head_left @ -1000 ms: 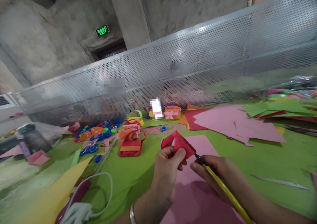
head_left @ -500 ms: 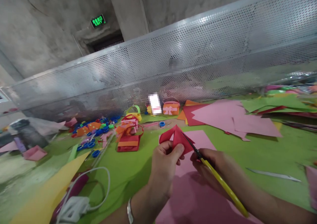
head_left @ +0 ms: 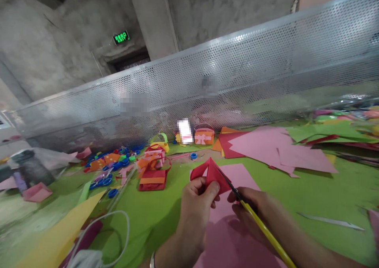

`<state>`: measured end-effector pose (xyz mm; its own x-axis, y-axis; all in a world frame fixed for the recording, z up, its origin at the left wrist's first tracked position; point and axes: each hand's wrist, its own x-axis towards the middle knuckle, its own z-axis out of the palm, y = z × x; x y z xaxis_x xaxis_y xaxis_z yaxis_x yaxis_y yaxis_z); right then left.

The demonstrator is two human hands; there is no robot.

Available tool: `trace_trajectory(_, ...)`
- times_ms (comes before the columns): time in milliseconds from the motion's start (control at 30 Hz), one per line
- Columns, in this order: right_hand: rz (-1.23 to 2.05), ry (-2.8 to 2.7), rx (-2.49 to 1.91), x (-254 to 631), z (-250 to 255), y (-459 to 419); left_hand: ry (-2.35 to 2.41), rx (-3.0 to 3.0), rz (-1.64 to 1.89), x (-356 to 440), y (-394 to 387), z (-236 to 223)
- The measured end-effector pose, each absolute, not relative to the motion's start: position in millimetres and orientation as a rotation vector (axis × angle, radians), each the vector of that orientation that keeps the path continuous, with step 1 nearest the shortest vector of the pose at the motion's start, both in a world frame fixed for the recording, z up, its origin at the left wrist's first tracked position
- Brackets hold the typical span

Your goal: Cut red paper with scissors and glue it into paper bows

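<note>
My left hand (head_left: 199, 205) pinches a folded red paper piece (head_left: 217, 178) between thumb and fingers, with its peak pointing up. Closed around a slim yellow-handled tool (head_left: 263, 227), my right hand (head_left: 260, 201) lays the tool's narrow dark tip along the right edge of the red paper. I cannot make out the tool's exact kind. Beneath both hands, a pink paper sheet (head_left: 237, 240) lies on the green tabletop (head_left: 151, 214). A small red paper bag with an orange band (head_left: 152, 180) stands to the left of my left hand.
A perforated metal screen (head_left: 251, 62) runs along the back. Pink sheets (head_left: 260, 143) and green sheets (head_left: 334, 128) lie at the back right. A pointed silver tool (head_left: 330, 220) rests at right. Blue-handled scissors (head_left: 102, 181), a white cable (head_left: 127, 228) and a yellow sheet (head_left: 59, 236) are at left.
The view has tilted slightly up, so everything sits lower in the picture. The tool's tip remains at the red paper's edge, and both hands keep nearly the same hold.
</note>
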<state>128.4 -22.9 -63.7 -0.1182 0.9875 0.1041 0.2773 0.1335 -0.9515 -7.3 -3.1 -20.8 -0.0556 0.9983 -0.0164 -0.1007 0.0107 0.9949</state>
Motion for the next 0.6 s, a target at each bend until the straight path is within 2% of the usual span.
trace_trajectory(133,0.954,-1.594,-1.341,129,-58,-24,1.165,1.098,1.294,-9,-2,-20)
trace_trajectory(400,1.118,-1.539,-1.255,131,-52,-28,1.152,1.049,1.256,-9,-5,-16)
trace_trajectory(600,1.008,-1.553,-1.292,129,-42,-30,1.167,0.999,1.178,-5,-11,-14)
